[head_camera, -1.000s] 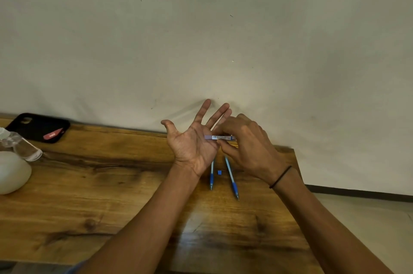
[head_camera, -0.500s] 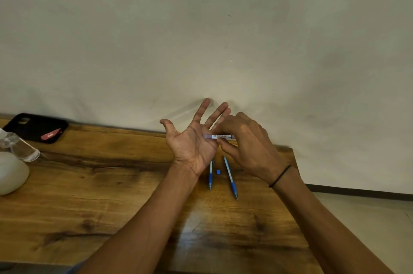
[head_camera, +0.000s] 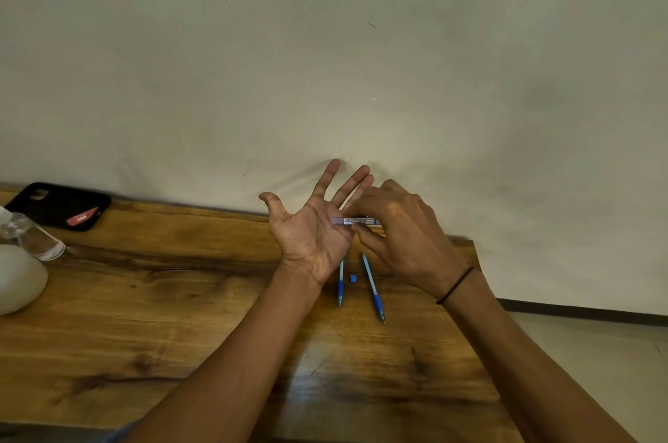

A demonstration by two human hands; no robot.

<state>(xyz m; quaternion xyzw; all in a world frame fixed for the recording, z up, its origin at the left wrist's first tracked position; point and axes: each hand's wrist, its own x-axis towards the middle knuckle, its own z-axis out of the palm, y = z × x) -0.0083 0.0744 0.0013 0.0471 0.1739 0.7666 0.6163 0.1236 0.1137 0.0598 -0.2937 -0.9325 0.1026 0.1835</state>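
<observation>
One slim labelled tube [head_camera: 356, 221], long axis level and parallel to the far edge of the bench [head_camera: 180, 316], is pinched in the grip of the right hand [head_camera: 401, 236]. Its left end lies over the palm of the left hand [head_camera: 314, 236], which is spread and holds nothing. The print is too small to read. Near the bench's right edge lie two blue pens, a left pen [head_camera: 341, 285] and a right pen [head_camera: 374, 289], tips toward the near edge, with one blue cap [head_camera: 353, 278] between them.

pens [head_camera: 372, 283] and small cap [head_camera: 353, 278] mid-table, wall [head_camera: 361, 81] close behind, bare wood [head_camera: 180, 316] nearer
</observation>
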